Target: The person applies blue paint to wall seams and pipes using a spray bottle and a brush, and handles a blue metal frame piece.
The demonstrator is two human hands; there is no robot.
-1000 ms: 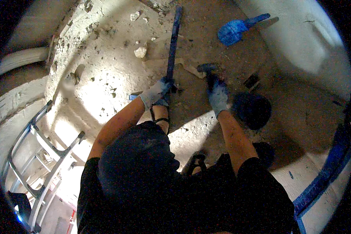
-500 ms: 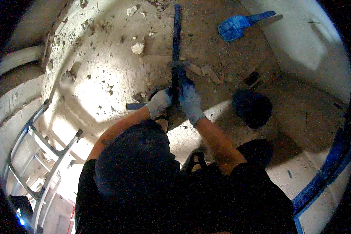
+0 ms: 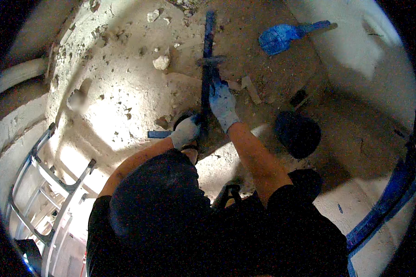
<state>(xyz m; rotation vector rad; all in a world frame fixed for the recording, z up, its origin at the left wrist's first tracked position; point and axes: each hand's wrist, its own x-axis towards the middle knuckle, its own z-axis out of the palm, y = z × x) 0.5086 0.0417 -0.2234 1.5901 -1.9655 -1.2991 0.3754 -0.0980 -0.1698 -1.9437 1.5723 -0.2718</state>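
A long, dark, straight bar [image 3: 208, 39] runs away from me over the dusty floor, with a short, blurred crosspiece [image 3: 212, 60] across it. My right hand [image 3: 223, 104], in a white glove with blue fingers, is closed on the bar just short of the crosspiece. My left hand [image 3: 186, 131], gloved alike, is closed at the bar's near part; its fingers are partly hidden in shadow. Beside the left hand are a dark rounded edge [image 3: 182, 116] and a short, flat, dark-blue piece [image 3: 159, 134]; I cannot tell whether these join the bar.
A blue scoop-like tool with a handle [image 3: 279, 39] lies far right. Stone chunks [image 3: 161, 62] and thin broken pieces [image 3: 251, 90] litter the floor. A dark rounded object [image 3: 298, 135] stands right of my arm. A metal ladder [image 3: 55, 173] is at left; walls flank both sides.
My right hand and the crosspiece have moved farther away from me. My left hand has come slightly nearer, still at the bar. The whole view has shifted a little.
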